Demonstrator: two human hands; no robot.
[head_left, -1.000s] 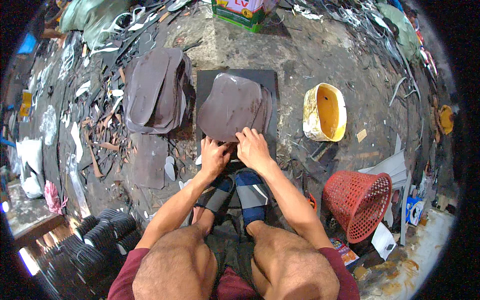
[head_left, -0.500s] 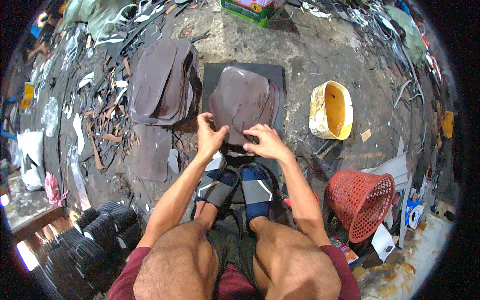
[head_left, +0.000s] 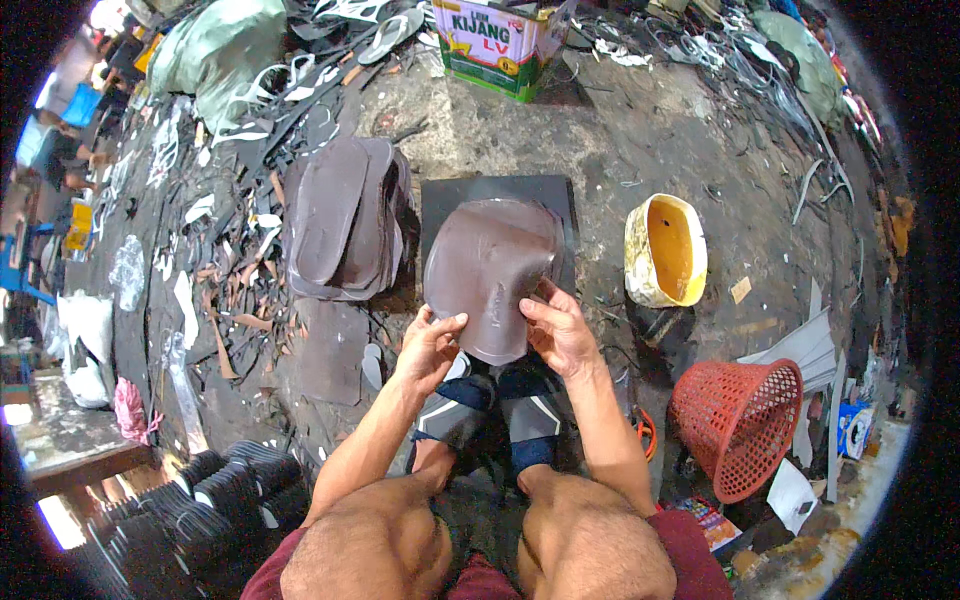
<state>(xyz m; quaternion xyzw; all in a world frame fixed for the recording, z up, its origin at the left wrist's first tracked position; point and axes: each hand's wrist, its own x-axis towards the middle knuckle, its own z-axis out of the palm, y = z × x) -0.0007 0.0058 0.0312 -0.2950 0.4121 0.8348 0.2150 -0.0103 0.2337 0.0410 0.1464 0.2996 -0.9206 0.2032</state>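
A brown, leather-like sheet [head_left: 490, 250] with rounded edges and a small embossed mark is raised and bent between my hands. My left hand [head_left: 430, 350] pinches its lower left edge, thumb on top. At the lower right edge, my right hand [head_left: 562, 330] grips it with the thumb over the face and fingers partly hidden behind. Beneath it, a dark square board [head_left: 450, 190] lies on the floor; the sheet covers most of it. To the left rests a stack of similar brown sheets [head_left: 345, 220], with one flat brown piece [head_left: 325, 355] nearer to me.
On the right stand a cut-open container of yellowish stuff [head_left: 668, 250] and a tipped red perforated basket [head_left: 735, 425]. A green and white tin [head_left: 490, 50] is at the far side. Scraps [head_left: 235, 275] litter the left floor; stacked black soles [head_left: 215, 490] sit lower left.
Both hands have closed on the top sheet, lifted it off the pile on the board and drawn it toward me, bending it. The view has shifted, so the surroundings sit lower.
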